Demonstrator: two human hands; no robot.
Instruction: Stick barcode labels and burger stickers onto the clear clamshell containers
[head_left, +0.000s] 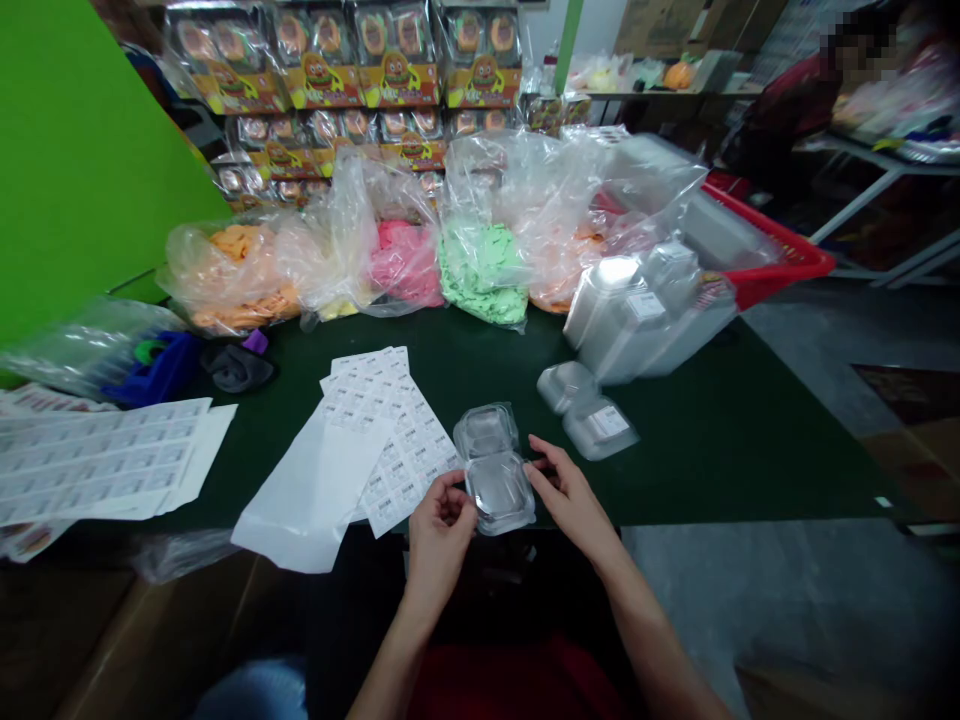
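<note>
An open clear plastic clamshell box (pixel 495 470) lies at the near edge of the dark green table (pixel 750 440). My left hand (pixel 439 535) pinches its lower left side with curled fingers. My right hand (pixel 570 495) grips its right edge with bent fingers. Just left of the box lies a sheet of small printed labels (pixel 390 430) on white backing paper (pixel 315 490).
Two closed clear boxes (pixel 589 405) lie right of my hands, beside a bag of stacked clear boxes (pixel 637 310). Plastic bags hold orange (pixel 232 275), pink (pixel 409 260) and green (pixel 480 270) pieces at the back. More label sheets (pixel 97 460) lie left. A person sits far right.
</note>
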